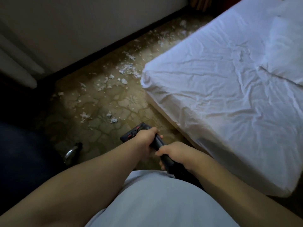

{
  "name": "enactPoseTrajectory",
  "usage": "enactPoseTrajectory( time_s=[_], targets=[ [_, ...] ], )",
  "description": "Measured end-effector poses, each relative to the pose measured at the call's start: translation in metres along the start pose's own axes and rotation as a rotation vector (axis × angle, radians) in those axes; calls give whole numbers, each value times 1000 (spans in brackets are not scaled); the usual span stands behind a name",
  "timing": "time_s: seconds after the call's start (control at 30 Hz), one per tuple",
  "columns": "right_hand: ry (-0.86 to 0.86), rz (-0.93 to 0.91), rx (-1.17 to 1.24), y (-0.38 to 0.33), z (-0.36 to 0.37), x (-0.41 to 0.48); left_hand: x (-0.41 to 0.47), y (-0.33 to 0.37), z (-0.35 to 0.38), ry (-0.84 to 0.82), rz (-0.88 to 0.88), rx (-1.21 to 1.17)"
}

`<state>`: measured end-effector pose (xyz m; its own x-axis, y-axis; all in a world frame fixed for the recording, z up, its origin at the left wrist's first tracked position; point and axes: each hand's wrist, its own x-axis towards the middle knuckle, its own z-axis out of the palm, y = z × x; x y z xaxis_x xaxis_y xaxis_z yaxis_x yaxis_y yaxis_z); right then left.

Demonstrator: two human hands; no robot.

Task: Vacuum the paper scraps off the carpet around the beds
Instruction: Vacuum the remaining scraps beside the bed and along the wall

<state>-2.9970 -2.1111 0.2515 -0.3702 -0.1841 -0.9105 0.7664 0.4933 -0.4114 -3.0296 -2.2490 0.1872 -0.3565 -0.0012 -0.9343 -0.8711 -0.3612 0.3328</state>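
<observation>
1. While both hands clench the black vacuum tube [158,142], its long axis runs from low by the person's waist up and to the left, pointing away from the body toward the strip of floor between bed and wall.
2. Left hand [146,139] wraps the tube farther forward, just behind the head; right hand [177,154] grips it nearer the body, fingers curled round it.
3. At the tube's far end, the head [131,133] is dark with red marks and rests on the carpet [101,128] near the bed's side. Its long side lies crosswise to the tube, slanting from lower left to upper right.
4. White paper scraps [126,70] lie ahead of the head, well apart from it for the most part. A few small clumps [113,119] lie near its front, and thicker drifts spread farther up the carpet along the wall [82,30] and by the bed's corner.
5. On the right stands the bed [229,95], covered by a creased white sheet.
6. A chrome chair leg [72,151] shows at the left, beside a dark seat.
</observation>
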Motion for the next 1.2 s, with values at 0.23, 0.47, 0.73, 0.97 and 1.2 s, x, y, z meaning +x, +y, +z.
enactPoseTrajectory(
  time_s=[0.23,0.47,0.73,0.97,1.2],
  targets=[
    [-74,-24,-85,-113,84,30,-6,86,-109,97,116,-116],
    [-144,-22,-147,-209,147,67,8,151,-194,130,148,-307],
    [-183,0,-362,-295,170,133,53,207,-242,155,74,-578],
    [-201,-1,-534,-385,191,190,76,287,-280,239,80,-703],
    [-262,-30,-536,-477,257,228,84,369,-362,318,90,-703]
  ],
)
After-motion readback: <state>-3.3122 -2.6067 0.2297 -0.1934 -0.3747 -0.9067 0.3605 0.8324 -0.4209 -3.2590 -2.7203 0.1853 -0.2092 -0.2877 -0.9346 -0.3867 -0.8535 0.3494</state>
